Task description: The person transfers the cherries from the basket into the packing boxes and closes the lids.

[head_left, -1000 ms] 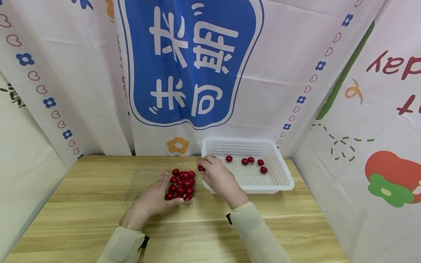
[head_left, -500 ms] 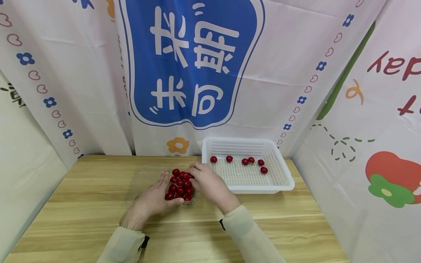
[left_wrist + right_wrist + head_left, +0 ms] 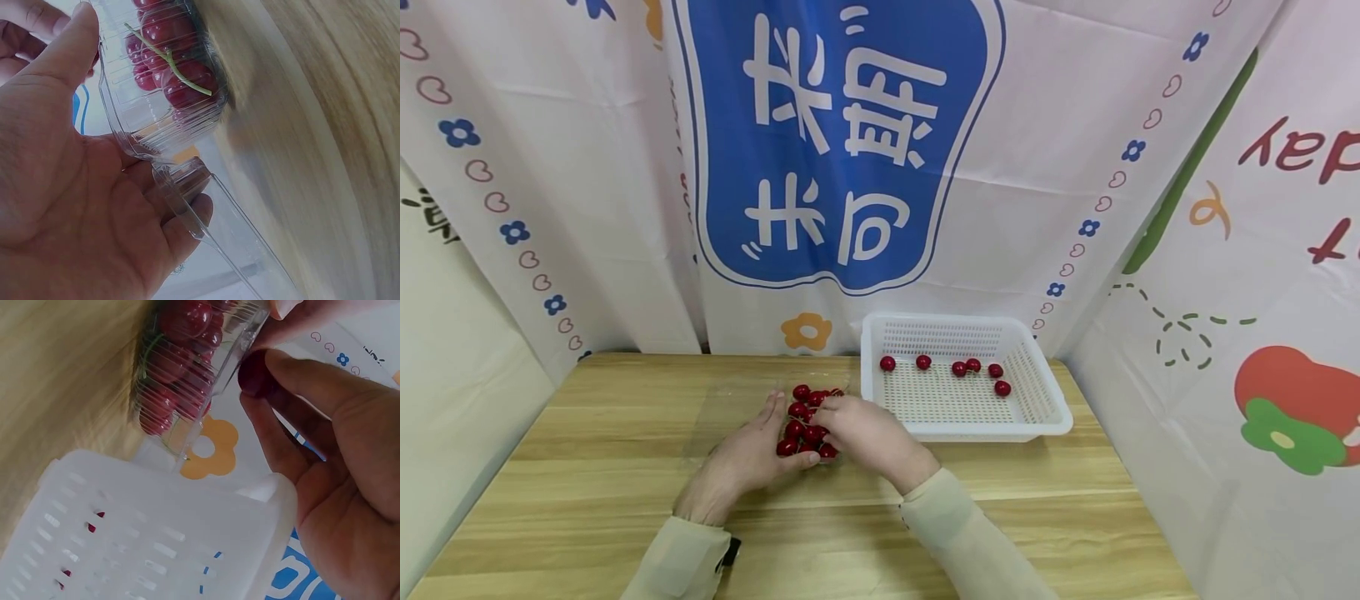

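A clear plastic clamshell box full of red cherries sits left of centre on the table, its lid folded back to the left. My left hand holds the box at its left side, thumb along the near rim and fingers around the hinge. Over the box's right side is my right hand; in the right wrist view it pinches a dark red cherry between thumb and fingers, right by the box rim. Several cherries lie spread out in the white perforated basket to the right.
The basket stands close to the box's right side, near the back of the wooden table. A printed cloth hangs right behind the table, with more cloth on both sides.
The right hand released a cherry at the basket's left end, then moved left to the box and took hold of another. The left hand has stayed in place.
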Tool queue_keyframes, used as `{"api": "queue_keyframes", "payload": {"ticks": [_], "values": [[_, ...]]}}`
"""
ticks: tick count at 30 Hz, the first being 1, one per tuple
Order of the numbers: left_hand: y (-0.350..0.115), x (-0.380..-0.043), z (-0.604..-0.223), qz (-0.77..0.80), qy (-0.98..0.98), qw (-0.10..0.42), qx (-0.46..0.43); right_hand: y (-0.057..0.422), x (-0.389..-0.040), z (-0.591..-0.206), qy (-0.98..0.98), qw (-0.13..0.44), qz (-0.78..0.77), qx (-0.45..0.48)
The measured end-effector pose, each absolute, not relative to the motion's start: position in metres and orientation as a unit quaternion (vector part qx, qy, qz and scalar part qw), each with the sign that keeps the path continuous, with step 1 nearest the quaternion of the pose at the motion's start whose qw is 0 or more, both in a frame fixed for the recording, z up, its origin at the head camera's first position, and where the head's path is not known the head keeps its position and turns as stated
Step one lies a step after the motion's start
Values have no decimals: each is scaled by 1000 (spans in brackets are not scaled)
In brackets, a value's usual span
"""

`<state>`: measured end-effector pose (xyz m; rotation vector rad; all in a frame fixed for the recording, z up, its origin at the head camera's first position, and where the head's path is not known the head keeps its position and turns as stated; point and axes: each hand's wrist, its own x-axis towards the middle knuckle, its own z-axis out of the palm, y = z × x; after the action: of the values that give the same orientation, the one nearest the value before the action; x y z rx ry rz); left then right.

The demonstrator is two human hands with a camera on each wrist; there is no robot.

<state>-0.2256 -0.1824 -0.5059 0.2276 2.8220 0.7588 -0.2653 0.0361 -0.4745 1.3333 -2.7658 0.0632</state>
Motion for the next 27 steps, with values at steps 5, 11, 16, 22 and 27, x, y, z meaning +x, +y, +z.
{"api": "queue_keyframes", "payload": {"ticks": [5, 11, 16, 22, 27], "values": [[-183, -225, -506, 257, 957, 107, 75, 34, -264, -474, -893, 10, -6, 450], [-183, -225, -505, 257, 958, 107, 76, 38, -264, -465, -892, 0, 14, 451], [-182, -226, -505, 258, 957, 107, 76, 49, -269, -452, -895, 19, 59, 441], [-182, -226, -505, 263, 956, 107, 71, 67, -280, -446, -900, 48, 87, 425], [-182, -226, -505, 260, 957, 110, 67, 82, -290, -442, -906, 63, 112, 403]]}}
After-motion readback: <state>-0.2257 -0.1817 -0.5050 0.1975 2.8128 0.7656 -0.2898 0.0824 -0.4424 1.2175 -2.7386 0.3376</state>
